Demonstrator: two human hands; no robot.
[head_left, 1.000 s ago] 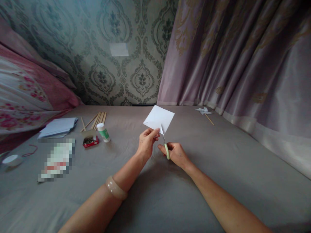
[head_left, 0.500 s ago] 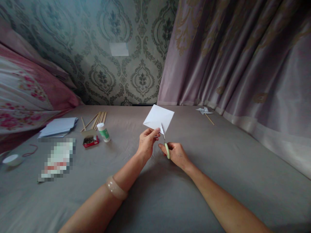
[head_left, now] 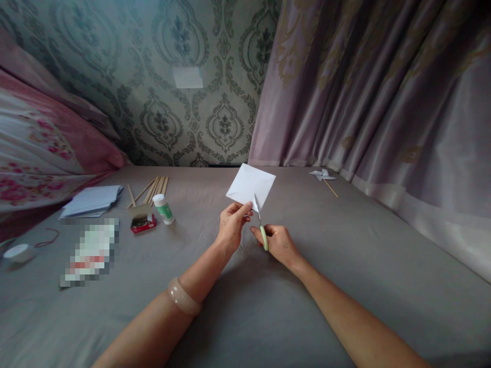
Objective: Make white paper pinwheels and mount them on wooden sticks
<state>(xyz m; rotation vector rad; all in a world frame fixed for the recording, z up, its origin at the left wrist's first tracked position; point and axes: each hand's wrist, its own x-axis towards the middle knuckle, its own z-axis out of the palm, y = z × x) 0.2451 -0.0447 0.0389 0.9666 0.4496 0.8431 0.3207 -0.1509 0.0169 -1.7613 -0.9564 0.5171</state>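
Observation:
A square sheet of white paper (head_left: 251,185) is held up by its lower corner, pinched in my left hand (head_left: 231,225). My right hand (head_left: 282,246) grips a pair of scissors (head_left: 264,237) with pale green handles. Their blades lie at the lower right part of the sheet, pointing up toward its middle. A crease line shows near the paper's left corner. My right fingers partly hide the scissor handles.
At left on the grey sheet (head_left: 345,286) are stacked papers (head_left: 92,199), wooden sticks (head_left: 159,188), a glue stick (head_left: 164,210), a red box (head_left: 143,223) of small items, a blurred-out packet (head_left: 94,250) and a white cup (head_left: 19,253). A paper pinwheel (head_left: 322,175) lies far right.
Almost nothing differs. Both hands, the paper and the scissors stay in nearly the same place.

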